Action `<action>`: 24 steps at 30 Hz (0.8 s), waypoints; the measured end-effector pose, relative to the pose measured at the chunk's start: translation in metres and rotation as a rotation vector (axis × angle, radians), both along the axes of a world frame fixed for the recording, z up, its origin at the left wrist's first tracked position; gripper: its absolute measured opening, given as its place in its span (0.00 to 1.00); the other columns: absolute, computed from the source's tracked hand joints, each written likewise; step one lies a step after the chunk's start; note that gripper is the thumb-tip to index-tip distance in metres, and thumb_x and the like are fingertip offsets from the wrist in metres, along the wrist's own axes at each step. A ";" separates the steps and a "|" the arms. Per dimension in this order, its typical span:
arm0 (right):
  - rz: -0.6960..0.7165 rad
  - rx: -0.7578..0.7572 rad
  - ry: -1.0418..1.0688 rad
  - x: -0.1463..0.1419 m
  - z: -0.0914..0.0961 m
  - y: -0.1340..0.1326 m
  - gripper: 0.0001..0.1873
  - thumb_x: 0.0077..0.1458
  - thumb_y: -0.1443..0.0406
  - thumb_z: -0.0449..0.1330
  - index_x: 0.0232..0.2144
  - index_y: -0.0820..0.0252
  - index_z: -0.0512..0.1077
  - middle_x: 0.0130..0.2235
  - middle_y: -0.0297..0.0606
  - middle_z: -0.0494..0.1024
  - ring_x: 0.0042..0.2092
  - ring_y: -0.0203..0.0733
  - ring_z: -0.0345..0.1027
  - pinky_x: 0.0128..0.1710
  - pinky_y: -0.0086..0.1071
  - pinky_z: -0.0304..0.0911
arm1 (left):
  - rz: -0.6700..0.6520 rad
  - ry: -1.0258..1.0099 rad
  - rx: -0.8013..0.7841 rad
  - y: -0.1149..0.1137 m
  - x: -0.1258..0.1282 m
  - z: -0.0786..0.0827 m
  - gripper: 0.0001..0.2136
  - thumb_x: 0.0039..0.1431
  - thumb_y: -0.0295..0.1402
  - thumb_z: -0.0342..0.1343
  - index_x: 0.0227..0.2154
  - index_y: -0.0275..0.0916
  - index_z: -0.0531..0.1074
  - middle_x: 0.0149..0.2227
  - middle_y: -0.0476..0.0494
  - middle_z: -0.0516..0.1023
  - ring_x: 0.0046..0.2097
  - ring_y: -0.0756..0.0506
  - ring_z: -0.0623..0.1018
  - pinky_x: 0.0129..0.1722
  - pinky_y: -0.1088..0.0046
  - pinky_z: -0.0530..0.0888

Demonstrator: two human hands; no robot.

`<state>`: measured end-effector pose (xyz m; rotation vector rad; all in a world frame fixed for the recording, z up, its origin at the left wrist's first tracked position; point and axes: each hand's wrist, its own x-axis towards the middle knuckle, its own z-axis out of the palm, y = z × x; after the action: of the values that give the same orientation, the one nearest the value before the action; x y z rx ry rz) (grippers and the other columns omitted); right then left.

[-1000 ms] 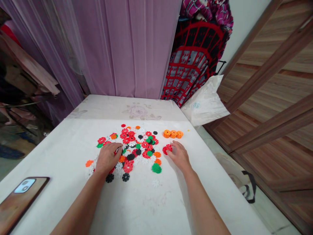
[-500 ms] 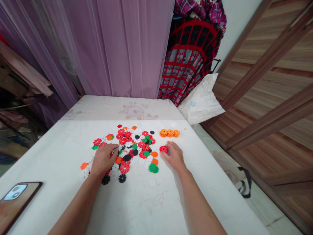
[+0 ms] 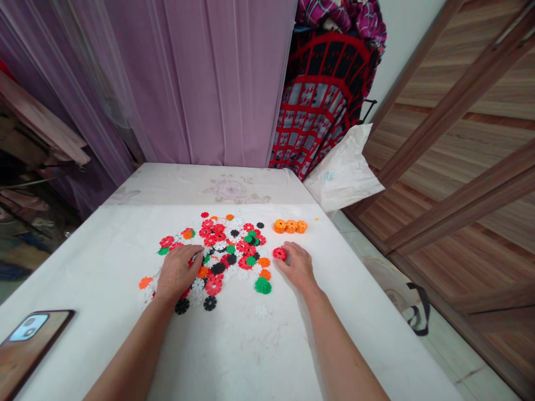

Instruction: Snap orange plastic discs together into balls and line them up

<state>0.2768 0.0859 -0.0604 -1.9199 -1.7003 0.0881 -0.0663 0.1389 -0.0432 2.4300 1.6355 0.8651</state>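
My right hand (image 3: 296,266) rests on the table at the right of the pile. Its thumb and fingers are closed around a small stack of red snowflake discs (image 3: 279,254). At the left side of the loose snowflake discs (image 3: 217,267), which are red, white, black, green and orange, lies my left hand (image 3: 179,270). Its fingers curl down among them, and red shows between thumb and forefinger, apparently a red disc (image 3: 193,260); the fingertips are partly hidden. Three orange stacks of discs (image 3: 290,226) stand side by side just beyond my right hand.
A white cloth covers the table (image 3: 251,356). A phone (image 3: 35,340) lies near the left edge. Beyond the right edge is a white plastic bag (image 3: 343,172), with a wooden wardrobe (image 3: 460,167) farther right. Purple curtains (image 3: 209,83) hang behind the table.
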 end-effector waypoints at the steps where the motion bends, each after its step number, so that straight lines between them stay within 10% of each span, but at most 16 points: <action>1: 0.000 -0.002 0.002 0.000 0.000 0.000 0.17 0.50 0.58 0.61 0.43 0.55 0.74 0.55 0.41 0.75 0.58 0.50 0.64 0.59 0.48 0.55 | 0.002 0.002 0.000 0.000 0.000 0.000 0.16 0.62 0.41 0.46 0.39 0.41 0.77 0.42 0.40 0.82 0.44 0.40 0.79 0.49 0.60 0.73; 24: -0.005 0.003 -0.035 0.000 -0.002 0.000 0.21 0.48 0.59 0.62 0.46 0.54 0.73 0.54 0.41 0.75 0.59 0.51 0.63 0.60 0.47 0.54 | 0.000 -0.020 -0.008 -0.002 0.002 0.002 0.16 0.61 0.41 0.46 0.39 0.42 0.77 0.41 0.41 0.82 0.44 0.40 0.79 0.49 0.60 0.73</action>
<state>0.2766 0.0862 -0.0619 -1.9334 -1.7179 0.0497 -0.0645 0.1374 -0.0410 2.4086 1.6296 0.8783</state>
